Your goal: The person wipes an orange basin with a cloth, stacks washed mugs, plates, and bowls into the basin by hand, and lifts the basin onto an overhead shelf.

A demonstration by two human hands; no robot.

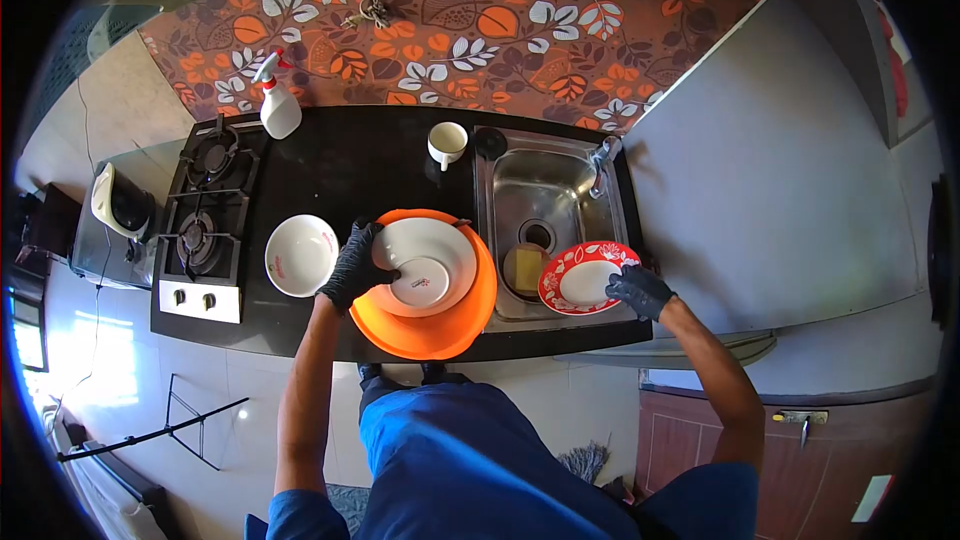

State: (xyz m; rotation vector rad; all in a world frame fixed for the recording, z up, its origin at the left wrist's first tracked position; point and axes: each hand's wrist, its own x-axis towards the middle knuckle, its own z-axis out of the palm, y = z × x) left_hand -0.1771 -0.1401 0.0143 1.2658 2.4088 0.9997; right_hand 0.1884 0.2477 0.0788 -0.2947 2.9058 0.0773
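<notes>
My left hand (355,268), in a black glove, grips the left edge of a white plate (445,240), its thumb by the raised foot ring. The plate lies bottom up in a wide orange basin (425,340) at the counter's front. Over the sink's front right corner, my right hand (640,292), also gloved, pinches the right rim of a red and white floral plate (582,278). Beside that plate, a yellow sponge (526,270) rests in a small round dish in the sink. To the left of the basin stands a white bowl (303,255).
A metal sink (545,180) with a tap (603,165) is set into the black counter (345,155). Behind the basin stands a white cup (447,143). A spray bottle (279,108) and a two-burner gas stove (205,230) are on the left. A grey panel borders the right.
</notes>
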